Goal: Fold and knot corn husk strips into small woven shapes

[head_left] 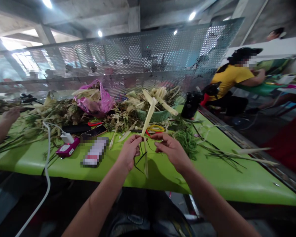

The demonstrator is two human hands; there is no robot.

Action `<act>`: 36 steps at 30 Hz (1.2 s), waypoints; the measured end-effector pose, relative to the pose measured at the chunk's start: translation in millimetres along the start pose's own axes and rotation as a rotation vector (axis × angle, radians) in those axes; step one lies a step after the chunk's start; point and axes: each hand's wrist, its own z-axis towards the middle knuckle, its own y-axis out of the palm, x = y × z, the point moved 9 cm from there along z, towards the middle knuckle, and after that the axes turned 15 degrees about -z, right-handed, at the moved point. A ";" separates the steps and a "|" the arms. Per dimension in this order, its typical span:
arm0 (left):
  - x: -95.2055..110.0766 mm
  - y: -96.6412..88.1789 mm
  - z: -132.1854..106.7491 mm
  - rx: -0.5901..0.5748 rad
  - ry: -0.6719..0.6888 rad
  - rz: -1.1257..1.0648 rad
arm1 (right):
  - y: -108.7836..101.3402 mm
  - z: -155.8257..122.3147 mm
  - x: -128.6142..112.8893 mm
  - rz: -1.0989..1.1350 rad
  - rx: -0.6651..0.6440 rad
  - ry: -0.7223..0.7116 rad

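My left hand is closed in a pinch on a long pale strip of leaf or husk. The strip stands nearly upright, its broad end above my fingers and a thinner greenish tail hanging below. Thin dark strands dangle by the same fingers. Just to the right, my right hand has its thumb and fingers apart and curved toward the strip, with nothing visible between them. Behind the hands lie yellow and red loop handles of what look like scissors. Feathery green sprigs lie beyond my right hand.
A green basket holds pale stalks, beside a pink plastic bag. Dried leaves, two phones and a magenta power block with a white cable are on the left. A black bottle stands right. Another person's hand reaches in.
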 end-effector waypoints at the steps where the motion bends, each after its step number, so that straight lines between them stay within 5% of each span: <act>1: 0.1 0.7 -0.7 0.006 0.003 0.001 | 8.7 0.5 1.2 0.069 -0.029 0.020; 5: 4.8 1.1 -2.3 0.033 0.045 0.025 | 33.4 -0.8 4.1 0.222 -0.110 0.054; 11: 13.1 -6.0 -0.9 0.097 0.151 0.210 | 27.1 -7.0 5.4 0.086 0.012 0.088; 17: 13.7 -3.3 0.5 0.077 0.211 0.327 | 42.7 -6.1 7.9 0.162 -0.128 0.147; 23: 21.4 -4.9 -1.8 0.022 0.212 0.496 | 6.8 8.4 -2.4 -0.017 -0.137 0.051; 26: 7.3 -3.3 -6.9 -0.032 0.031 0.401 | -20.6 23.8 -10.6 -0.359 0.073 -0.120; 28: -2.7 0.4 -12.0 -0.062 -0.067 0.253 | -20.8 31.7 -8.7 -0.422 0.131 -0.186; 36: -19.7 -5.3 -11.3 0.060 -0.149 -0.154 | -2.0 31.9 14.3 -0.021 0.174 -0.165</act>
